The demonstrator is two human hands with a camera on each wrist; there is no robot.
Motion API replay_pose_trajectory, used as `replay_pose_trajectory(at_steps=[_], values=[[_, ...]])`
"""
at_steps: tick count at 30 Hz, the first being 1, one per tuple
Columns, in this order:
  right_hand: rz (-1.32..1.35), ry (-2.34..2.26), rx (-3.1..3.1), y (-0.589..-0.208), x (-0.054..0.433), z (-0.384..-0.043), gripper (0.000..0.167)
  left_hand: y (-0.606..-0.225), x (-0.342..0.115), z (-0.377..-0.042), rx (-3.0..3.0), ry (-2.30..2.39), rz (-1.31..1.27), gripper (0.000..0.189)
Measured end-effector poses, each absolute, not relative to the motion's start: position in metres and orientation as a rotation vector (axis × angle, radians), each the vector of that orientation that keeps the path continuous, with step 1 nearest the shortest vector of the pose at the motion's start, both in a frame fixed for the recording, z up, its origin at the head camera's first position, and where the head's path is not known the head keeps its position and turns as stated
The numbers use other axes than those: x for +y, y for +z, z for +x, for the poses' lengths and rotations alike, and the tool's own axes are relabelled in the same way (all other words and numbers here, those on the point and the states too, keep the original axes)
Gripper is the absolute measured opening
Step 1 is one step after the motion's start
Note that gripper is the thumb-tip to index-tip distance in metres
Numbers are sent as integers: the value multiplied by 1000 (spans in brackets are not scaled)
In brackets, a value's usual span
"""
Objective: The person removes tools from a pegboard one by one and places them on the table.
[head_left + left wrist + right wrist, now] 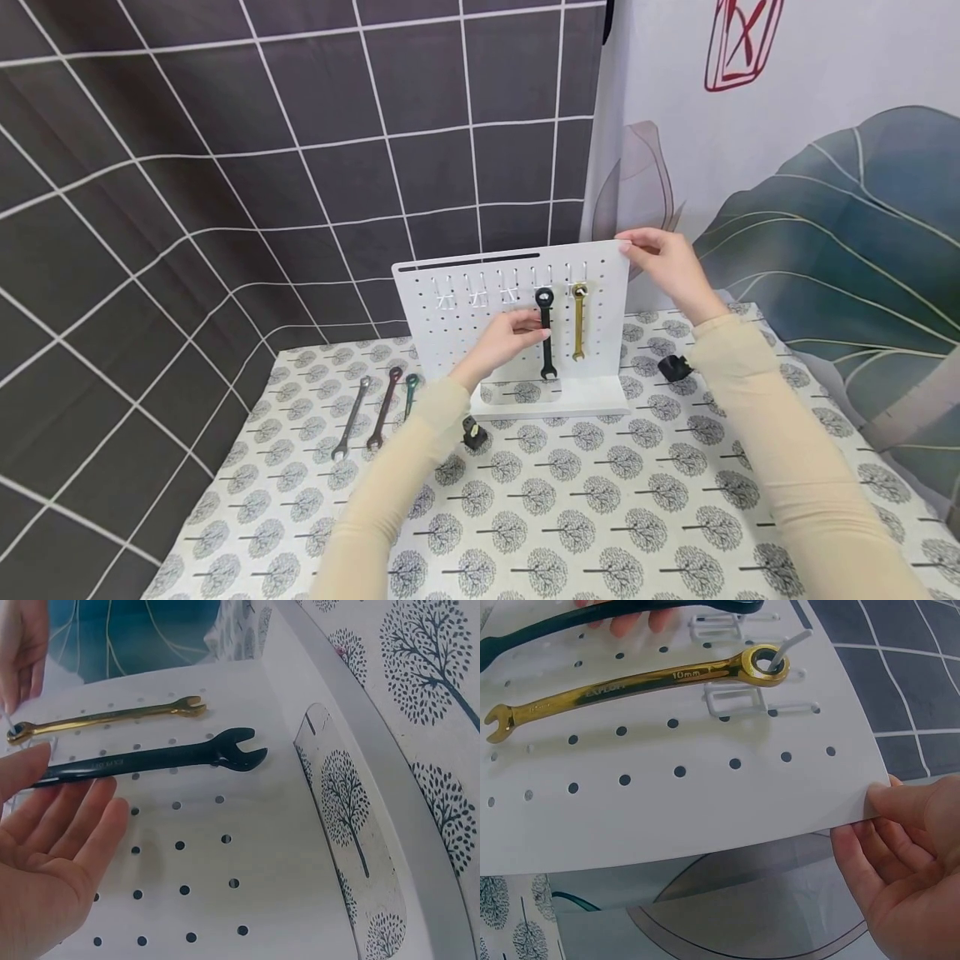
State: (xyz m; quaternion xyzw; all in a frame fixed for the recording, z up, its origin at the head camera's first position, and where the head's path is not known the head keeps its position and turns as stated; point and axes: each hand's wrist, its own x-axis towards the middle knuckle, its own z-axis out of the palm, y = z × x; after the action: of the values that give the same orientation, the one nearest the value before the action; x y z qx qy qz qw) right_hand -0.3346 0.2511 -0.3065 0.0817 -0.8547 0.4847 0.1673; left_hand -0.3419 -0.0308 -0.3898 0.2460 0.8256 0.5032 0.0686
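The left hand (pixel 504 343) pinches the black wrench (pixel 547 354) by its shank, likely to leave the ring end free at the hook (pixel 550 275); full seating cannot be told. At 2 o'clock, the right hand (pixel 670 268) grips the corner of the pegboard (pixel 604 333), presumably for steadiness. The gold wrench (pixel 579 327) hangs at 3 o'clock; three loose wrenches (pixel 386 408) lie at 8 o'clock.

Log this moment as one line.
left hand: holds black wrench at white pegboard | right hand: grips pegboard's upper right corner | gold wrench: hung on hook | three other wrenches: on tablecloth, left of pegboard
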Motion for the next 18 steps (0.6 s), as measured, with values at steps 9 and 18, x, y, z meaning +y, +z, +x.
replay_pose_trajectory(at_steps=[9,18], values=[[245,1355,-2418,-308,251,-336,37,-391,-25,-342,2509,1541,740,40],[239,1365,-2420,-308,251,-336,38,-396,-20,-343,2584,1564,736,31]])
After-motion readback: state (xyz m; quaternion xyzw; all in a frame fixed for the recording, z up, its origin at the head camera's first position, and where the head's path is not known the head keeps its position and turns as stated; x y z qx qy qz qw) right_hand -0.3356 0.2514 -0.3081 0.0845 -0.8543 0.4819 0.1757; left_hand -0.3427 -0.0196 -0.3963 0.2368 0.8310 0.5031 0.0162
